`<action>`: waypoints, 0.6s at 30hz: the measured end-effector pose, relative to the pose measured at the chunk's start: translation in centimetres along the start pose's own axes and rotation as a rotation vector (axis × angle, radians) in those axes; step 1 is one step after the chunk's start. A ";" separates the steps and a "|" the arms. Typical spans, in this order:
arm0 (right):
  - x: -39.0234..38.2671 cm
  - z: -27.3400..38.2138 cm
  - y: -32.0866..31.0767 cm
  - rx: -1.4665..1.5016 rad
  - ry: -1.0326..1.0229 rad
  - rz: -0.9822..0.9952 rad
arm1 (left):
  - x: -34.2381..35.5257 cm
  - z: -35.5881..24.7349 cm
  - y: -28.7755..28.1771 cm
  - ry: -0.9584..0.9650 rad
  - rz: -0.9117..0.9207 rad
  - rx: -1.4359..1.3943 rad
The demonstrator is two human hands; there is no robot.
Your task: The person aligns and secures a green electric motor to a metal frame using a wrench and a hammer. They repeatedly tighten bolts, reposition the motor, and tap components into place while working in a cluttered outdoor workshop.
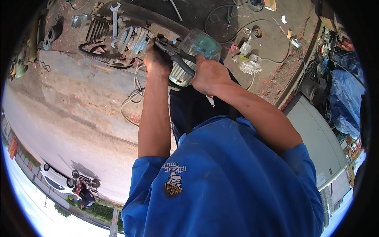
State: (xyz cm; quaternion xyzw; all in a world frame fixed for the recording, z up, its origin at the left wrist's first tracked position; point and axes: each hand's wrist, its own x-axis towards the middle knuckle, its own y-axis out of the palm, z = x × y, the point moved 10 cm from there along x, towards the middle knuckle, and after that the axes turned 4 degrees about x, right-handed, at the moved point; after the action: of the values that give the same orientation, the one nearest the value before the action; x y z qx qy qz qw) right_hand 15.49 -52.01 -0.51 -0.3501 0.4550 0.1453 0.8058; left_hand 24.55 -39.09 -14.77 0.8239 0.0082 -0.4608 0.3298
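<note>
My right hand (211,77) is closed round the dark grips of a pair of pliers (171,49). The jaws of the pliers point left, towards my left hand (156,59). My left hand has its fingers curled by the jaws; what it holds is hidden by the hand and the pliers. Beneath the pliers lies a worn, pale-green ribbed motor housing (183,73), close to my knees. Left of my left hand is another ribbed metal part (136,41) with blue paint. A combination wrench (115,23) lies beside that part.
A finned motor body (96,31) and a ring-shaped part (49,37) sit at the left. Cables (136,93) loop over the ground. At the right lie a clear plastic bag (250,65), a grey metal cabinet (316,130) and a blue tarp (347,98). A motorcycle (85,183) stands beyond.
</note>
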 end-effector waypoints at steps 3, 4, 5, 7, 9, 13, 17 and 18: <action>0.1 1.8 -0.4 0.012 -0.075 -0.005 | -1.3 -2.0 0.5 0.066 -0.026 0.057; 0.4 2.6 -0.7 -0.003 -0.098 -0.015 | -0.7 -2.9 0.3 0.088 -0.030 0.068; 0.6 3.0 -0.8 0.009 -0.113 -0.038 | -0.3 -3.6 -0.1 0.109 -0.033 0.080; 0.9 3.6 -0.8 0.036 -0.138 -0.084 | -0.2 -4.3 -0.3 0.131 -0.049 0.087; 1.3 3.7 -0.5 0.042 -0.120 -0.087 | -0.3 -4.7 0.1 0.135 -0.053 0.092; 1.9 4.6 -0.8 -0.001 -0.139 -0.103 | 0.3 -5.1 0.3 0.105 0.014 0.069; 0.9 6.9 -2.5 -0.186 -0.249 -0.211 | 0.4 -5.2 -0.7 0.114 -0.028 -0.017; 0.7 7.6 -3.0 -0.251 -0.270 -0.245 | 0.4 -5.2 -0.8 0.114 -0.028 -0.047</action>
State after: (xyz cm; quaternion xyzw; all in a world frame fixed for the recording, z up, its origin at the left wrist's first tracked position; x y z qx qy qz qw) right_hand 22.33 -48.86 2.76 -0.4777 0.2753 0.1476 0.8211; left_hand 28.48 -35.74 -13.63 0.8407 0.0491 -0.4173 0.3417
